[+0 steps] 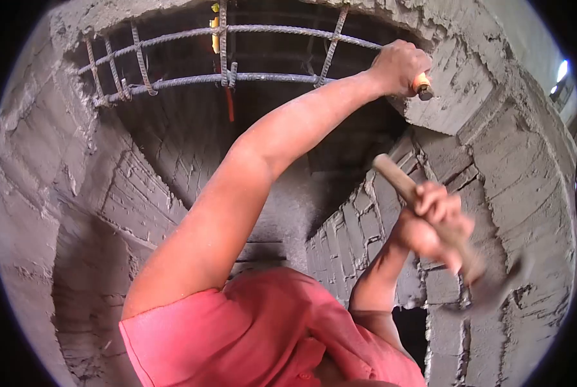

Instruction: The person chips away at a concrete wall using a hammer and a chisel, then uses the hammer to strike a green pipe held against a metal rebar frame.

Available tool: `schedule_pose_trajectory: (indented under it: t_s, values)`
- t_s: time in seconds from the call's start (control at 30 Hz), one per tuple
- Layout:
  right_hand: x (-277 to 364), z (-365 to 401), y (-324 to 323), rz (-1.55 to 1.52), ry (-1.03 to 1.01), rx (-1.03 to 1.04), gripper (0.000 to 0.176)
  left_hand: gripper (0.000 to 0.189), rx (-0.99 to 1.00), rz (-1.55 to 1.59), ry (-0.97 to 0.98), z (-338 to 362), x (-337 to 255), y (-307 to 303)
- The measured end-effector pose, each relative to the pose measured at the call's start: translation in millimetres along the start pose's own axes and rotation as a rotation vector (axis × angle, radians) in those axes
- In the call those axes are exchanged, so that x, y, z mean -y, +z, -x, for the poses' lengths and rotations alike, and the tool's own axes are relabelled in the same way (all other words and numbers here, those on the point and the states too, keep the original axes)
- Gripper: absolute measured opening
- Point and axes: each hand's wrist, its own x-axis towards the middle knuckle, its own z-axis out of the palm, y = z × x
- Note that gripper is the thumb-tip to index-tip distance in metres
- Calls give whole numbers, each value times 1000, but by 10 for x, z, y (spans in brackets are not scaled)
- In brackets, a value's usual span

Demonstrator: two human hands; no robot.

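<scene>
My left hand [401, 68] is closed around a chisel [422, 84] with an orange band, its dark blunt end sticking out below the fist. The rest of the chisel is hidden by my fingers and the rough concrete edge. Lower on the right, my right hand [435, 222] grips the wooden handle of a hammer [398, 179]. The hammer's dark head, smeared by motion, points down and to the right, apart from the chisel. Beside my left hand, ribbed steel bars [282, 31] cross the opening.
Rough grey concrete [456, 97] borders the opening, with cracked, block-patterned walls [359, 226] below. A yellow piece [215, 35] and a thin red strip [230, 104] hang by the bars. A dark hole [410, 326] lies near my right forearm.
</scene>
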Motion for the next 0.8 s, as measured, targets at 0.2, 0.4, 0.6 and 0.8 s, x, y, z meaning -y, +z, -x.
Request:
schedule_pose_trajectory:
  t_s: [0.2,0.4,0.6,0.8]
  values:
    - [-971,332,-467,769,321,71,67,27,-15,-14,-11,-10,-33,-32]
    - [-446,100,-464,-353,496,-54,61,27,37,-27,-2,-10,-6,13]
    - [-610,-36,-770,852,110,398,54,29,20,14,-49,-63,-40,-10]
    - [-349,-19,-601,89,560,29,41,31,-81,27,7,-7,-33,85]
